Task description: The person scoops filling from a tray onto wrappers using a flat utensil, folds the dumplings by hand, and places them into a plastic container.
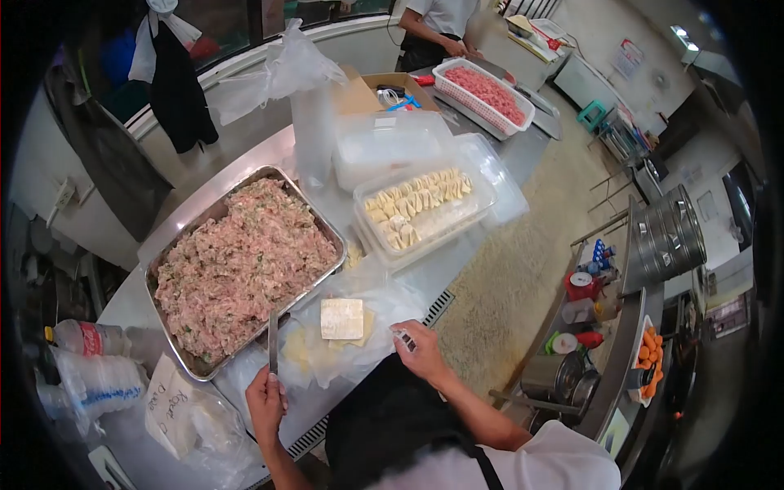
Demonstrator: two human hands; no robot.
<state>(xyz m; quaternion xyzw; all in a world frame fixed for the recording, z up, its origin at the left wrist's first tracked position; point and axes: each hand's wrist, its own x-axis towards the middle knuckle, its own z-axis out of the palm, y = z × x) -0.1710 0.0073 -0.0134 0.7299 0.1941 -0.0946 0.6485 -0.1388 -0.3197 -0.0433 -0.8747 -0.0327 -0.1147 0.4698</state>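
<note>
My left hand (266, 402) is closed around a narrow flat metal spatula (273, 347), whose upper end is at the near rim of a large metal tray (336, 255). Pink minced meat with green flecks (245, 253) fills that tray. My right hand (419, 349) has its fingers curled in at the edge of the plastic sheet (390, 304); a small pale thing with dark marks (403, 337) shows at its fingertips, too small to name. Between my hands a stack of square dough wrappers (342, 318) sits on the plastic. Behind it, a clear plastic box (445, 216) holds rows of folded dumplings (416, 196).
Lidded plastic boxes (384, 143) and a cardboard box (353, 94) stand farther back. Another person (437, 24) is beside a white basket of minced meat (487, 96). A bottle (90, 337) and bags (184, 412) lie at left. Shelves with pots (555, 376) line the right.
</note>
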